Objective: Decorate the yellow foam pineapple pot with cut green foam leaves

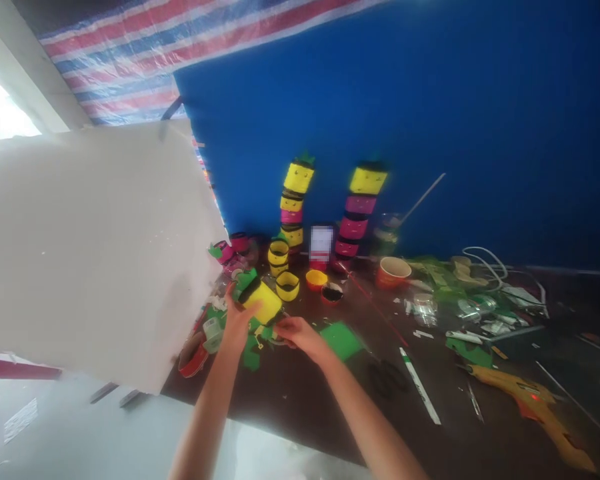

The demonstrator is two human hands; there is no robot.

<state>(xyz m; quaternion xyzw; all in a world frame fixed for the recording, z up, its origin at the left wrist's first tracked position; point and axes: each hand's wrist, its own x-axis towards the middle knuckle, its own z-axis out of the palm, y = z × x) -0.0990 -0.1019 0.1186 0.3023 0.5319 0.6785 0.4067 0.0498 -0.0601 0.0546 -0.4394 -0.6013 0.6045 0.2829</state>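
Note:
My left hand (239,313) is wrapped round a yellow cylinder (264,303) with black bands at its ends, held tilted above the dark table. Green leaf-like pieces (245,283) show at its upper left end. By its lower right end is my right hand (297,333), its fingers pinched together; what they hold, if anything, is too blurred to make out. Green scraps (251,357) lie under the hands. Just beyond the cylinder stands a yellow cup with a dark band (287,287).
Two stacks of yellow and pink face-decorated cylinders (299,179) (356,229) stand by the blue wall. Around them are a phone-like screen (321,241) and a paper cup (394,272). Rightward lie green sheet (340,340), scissors (387,379), a marker (420,387) and a yellow glue gun (535,400).

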